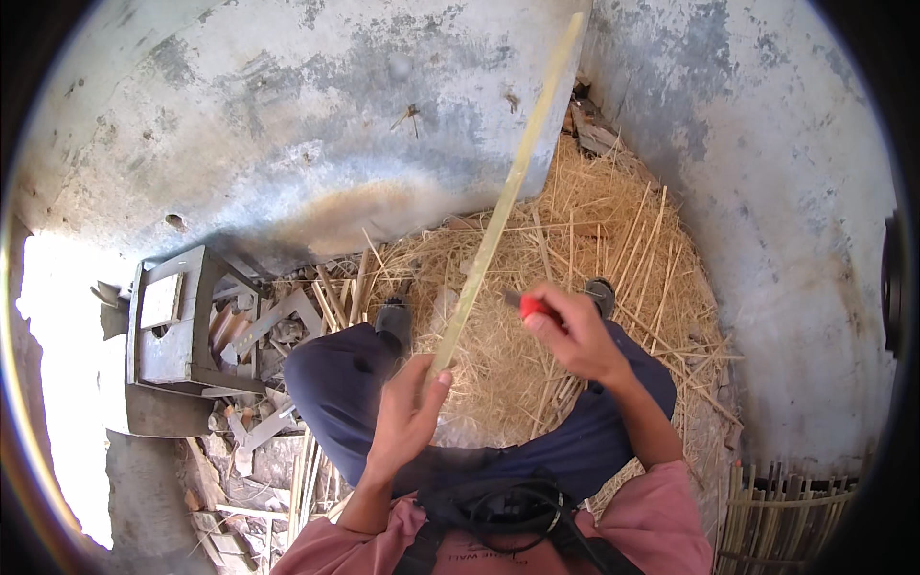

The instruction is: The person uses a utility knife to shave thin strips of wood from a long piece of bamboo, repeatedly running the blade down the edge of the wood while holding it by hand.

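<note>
My left hand (406,410) is closed round the lower end of a long, flat, pale yellow-green strip (502,209) that looks like split bamboo. The strip slants up and to the right, its far end in front of the wall. To the right of it, my right hand (581,341) grips a knife (537,307) by its red handle. A short dark blade points left toward the strip, with a gap between them. Both hands are above my spread knees, over a heap of pale shavings (498,383).
A wooden stool (172,355) lies tipped over at the left, among wood scraps (273,321). Thin sticks (644,230) lie across the shavings at the right. Weathered walls (316,105) rise ahead and to the right. A stick basket or fence (781,522) stands at the lower right.
</note>
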### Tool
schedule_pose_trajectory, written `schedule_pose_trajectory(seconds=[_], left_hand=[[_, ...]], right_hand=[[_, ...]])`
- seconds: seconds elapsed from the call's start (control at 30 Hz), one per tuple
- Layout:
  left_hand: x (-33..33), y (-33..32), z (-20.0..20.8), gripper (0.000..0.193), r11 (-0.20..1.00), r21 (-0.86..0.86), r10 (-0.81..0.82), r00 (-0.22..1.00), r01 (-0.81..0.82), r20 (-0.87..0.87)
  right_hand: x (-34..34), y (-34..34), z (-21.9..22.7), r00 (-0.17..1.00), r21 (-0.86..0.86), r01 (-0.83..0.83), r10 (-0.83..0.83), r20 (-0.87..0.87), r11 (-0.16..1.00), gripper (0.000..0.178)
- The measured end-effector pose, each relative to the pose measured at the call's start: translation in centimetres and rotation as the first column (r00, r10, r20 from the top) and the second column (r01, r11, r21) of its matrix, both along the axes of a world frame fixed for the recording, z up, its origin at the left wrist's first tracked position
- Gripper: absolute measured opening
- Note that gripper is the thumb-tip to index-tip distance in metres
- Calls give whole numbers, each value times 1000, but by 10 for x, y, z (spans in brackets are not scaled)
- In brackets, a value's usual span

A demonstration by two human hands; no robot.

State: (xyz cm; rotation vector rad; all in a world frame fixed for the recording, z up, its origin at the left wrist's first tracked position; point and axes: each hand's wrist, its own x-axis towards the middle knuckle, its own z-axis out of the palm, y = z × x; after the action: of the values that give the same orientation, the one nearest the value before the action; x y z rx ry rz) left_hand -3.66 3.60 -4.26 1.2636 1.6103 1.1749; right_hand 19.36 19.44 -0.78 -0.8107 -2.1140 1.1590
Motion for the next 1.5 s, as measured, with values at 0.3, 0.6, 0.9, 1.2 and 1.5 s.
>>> schedule_pose_trajectory(seconds=[0.3, 0.6, 0.9, 1.2, 1.5], left_hand=[[16, 11, 29, 32, 992, -84, -96, 995, 95, -6], [17, 13, 13, 63, 995, 33, -100, 910, 95, 401], [10, 17, 13, 53, 982, 84, -182, 755, 167, 629], [11, 16, 7, 45, 984, 128, -174, 781, 121, 599], [19, 14, -1, 31, 991, 102, -127, 843, 86, 523]], right_hand=[[-14, -23, -41, 978, 149, -201, 208, -33, 968, 35], [-21, -30, -49, 967, 314, -244, 253, 10, 918, 31], [-28, -32, -53, 961, 392, -227, 271, -58, 892, 30], [-33, -39, -45, 983, 437, -140, 179, -50, 888, 28], [-36, -44, -49, 996, 436, -27, 62, -65, 899, 29]])
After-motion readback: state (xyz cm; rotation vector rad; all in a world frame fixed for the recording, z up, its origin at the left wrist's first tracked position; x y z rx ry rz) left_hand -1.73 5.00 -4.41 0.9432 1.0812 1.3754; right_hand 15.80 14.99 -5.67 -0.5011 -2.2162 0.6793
